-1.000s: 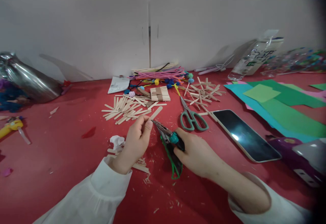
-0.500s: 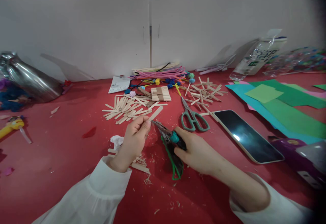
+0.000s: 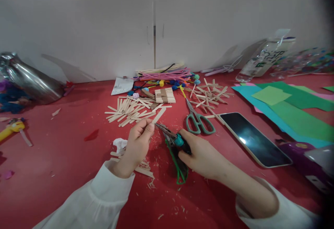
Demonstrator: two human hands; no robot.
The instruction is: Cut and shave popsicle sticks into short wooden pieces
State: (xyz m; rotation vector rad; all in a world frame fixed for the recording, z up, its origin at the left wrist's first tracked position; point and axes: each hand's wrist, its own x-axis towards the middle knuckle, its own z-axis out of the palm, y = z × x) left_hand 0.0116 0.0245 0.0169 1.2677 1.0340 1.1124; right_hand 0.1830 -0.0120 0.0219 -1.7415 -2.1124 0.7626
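Observation:
My left hand (image 3: pixel 141 142) pinches a flat wooden craft stick (image 3: pixel 159 115) between thumb and fingers, its far end sticking out up and to the right. My right hand (image 3: pixel 198 152) is wrapped round needle-nose pliers (image 3: pixel 179 139) with teal and black grips. The pliers' tips are right beside the stick at my left fingertips; whether they bite on it I cannot tell. Beneath the right hand lies another tool with a green-edged handle (image 3: pixel 180 176), partly hidden. Wood shavings (image 3: pixel 146 164) and several stick pieces (image 3: pixel 144 172) lie by my left wrist.
Beyond the hands lie loose craft sticks (image 3: pixel 125 112), a bundled stack of sticks (image 3: pixel 169 96), thin split sticks (image 3: pixel 211 95) and grey-handled scissors (image 3: pixel 199 123). To the right are a phone (image 3: pixel 254 138), coloured paper (image 3: pixel 294 114) and a bottle (image 3: pixel 263 60). A metal jug (image 3: pixel 36 79) stands left.
The visible end of the craft stick has shifted slightly and looks squarer than before. Both hands and the pliers stay almost in place.

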